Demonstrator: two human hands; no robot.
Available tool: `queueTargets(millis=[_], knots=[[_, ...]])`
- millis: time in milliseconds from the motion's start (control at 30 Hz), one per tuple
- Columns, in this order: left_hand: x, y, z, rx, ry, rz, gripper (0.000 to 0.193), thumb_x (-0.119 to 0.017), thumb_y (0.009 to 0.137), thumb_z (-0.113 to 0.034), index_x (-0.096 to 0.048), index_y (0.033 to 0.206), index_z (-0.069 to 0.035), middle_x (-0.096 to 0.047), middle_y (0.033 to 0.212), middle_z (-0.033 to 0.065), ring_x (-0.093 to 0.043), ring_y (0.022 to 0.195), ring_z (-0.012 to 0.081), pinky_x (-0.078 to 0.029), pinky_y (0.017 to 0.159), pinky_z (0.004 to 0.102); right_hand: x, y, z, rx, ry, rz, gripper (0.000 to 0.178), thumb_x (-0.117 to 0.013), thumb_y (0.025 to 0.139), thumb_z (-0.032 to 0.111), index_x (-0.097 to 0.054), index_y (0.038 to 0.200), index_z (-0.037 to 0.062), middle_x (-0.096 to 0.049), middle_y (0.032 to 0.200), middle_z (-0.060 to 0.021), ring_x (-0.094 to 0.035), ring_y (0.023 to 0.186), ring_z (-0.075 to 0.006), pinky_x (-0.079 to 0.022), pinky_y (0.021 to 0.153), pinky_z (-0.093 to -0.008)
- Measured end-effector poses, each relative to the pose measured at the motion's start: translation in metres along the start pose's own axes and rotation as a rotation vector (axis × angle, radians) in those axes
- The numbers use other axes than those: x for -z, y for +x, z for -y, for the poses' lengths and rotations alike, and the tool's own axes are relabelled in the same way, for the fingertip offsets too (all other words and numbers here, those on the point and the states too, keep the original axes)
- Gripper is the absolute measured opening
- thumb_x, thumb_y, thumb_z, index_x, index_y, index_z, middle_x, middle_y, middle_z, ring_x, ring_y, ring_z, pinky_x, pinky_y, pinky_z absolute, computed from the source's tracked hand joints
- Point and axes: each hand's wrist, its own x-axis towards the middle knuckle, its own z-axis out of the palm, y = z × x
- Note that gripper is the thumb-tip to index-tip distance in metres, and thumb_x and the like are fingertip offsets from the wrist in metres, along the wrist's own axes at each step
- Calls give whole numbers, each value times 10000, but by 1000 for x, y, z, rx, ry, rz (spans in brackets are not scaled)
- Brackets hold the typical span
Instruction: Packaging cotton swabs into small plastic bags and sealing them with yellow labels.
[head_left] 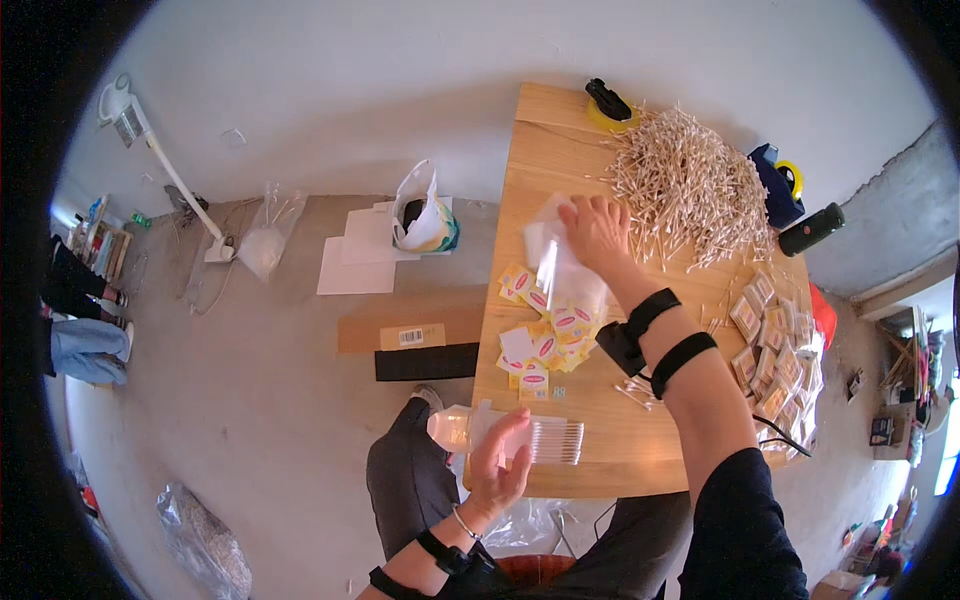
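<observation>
My left hand [498, 468] is at the table's near left corner, thumb and fingers apart, over the stick end of a neat row of cotton swabs [557, 442]. Beside it, a clear plastic piece [450, 428] juts past the table edge. My right hand [598, 232] lies with fingers spread on a stack of clear plastic bags [574, 275], farther up the table. Below those bags are scattered yellow and white printed cards [543, 345]. A large heap of loose cotton swabs [690, 185] covers the far right part of the table.
Filled clear packets [775, 350] are piled at the table's right edge. A tape dispenser [776, 185] and a dark cylinder [811, 230] stand beyond the heap. On the floor to the left are a cardboard box [410, 318], a white bag [425, 222] and a stick vacuum [165, 165].
</observation>
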Motion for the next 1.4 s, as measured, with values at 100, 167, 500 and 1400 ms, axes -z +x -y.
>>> queueTargets(millis=[100, 167, 500, 1400], knots=[[-1, 0, 0, 0, -16, -1, 395, -605, 954, -121, -501, 1302, 33, -524, 1358, 177, -472, 1305, 266, -338, 1122, 423, 27, -3, -15, 1, 226, -132, 416, -576, 920, 451, -644, 1128, 97, -605, 1159, -162, -525, 1154, -342, -341, 1039, -485], [4, -1, -5, 8, -22, -28, 390, -598, 961, -125, -499, 1302, 37, -526, 1355, 176, -474, 1302, 262, -337, 1124, 411, 63, -15, -12, 51, 210, 146, 457, -676, 850, 473, -653, 1104, 95, -644, 1119, -156, -582, 1104, -349, -419, 972, -474], [-4, 1, 2, -5, -75, -75, 379, -618, 944, -127, -531, 1268, 51, -574, 1302, 165, -534, 1241, 246, -404, 1068, 366, 38, -103, -12, -556, 555, 202, 553, -832, 724, 261, -553, 1126, 4, -697, 941, -179, -673, 957, -326, -513, 854, -421], [1, 0, 2, -19, -65, -126, 367, -642, 923, -117, -549, 1235, 51, -601, 1251, 153, -552, 1219, 231, -418, 1058, 350, 40, -96, -6, -717, 1029, 257, 191, -594, 882, 155, -695, 878, -8, -694, 766, -98, -632, 535, -144, -496, 502, -301]])
